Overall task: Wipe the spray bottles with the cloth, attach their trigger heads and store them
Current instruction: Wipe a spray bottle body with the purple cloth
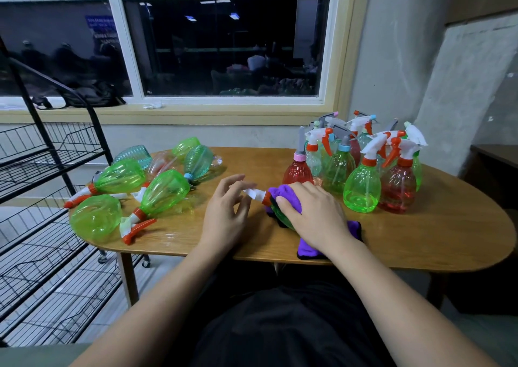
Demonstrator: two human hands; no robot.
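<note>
A green spray bottle (281, 217) lies on its side on the wooden table (420, 240), its white and orange trigger head (256, 194) pointing left. My right hand (314, 212) presses a purple cloth (283, 195) over the bottle's body, gripping both. My left hand (227, 212) hovers at the trigger head, fingers spread, fingertips touching its white nozzle. More of the cloth (308, 247) trails toward the table's front edge.
Several bottles lie on their sides at the left of the table (165, 191). Several upright bottles with trigger heads stand at the back right (361, 187). A black wire rack (42, 170) on casters stands to the left. A window is behind.
</note>
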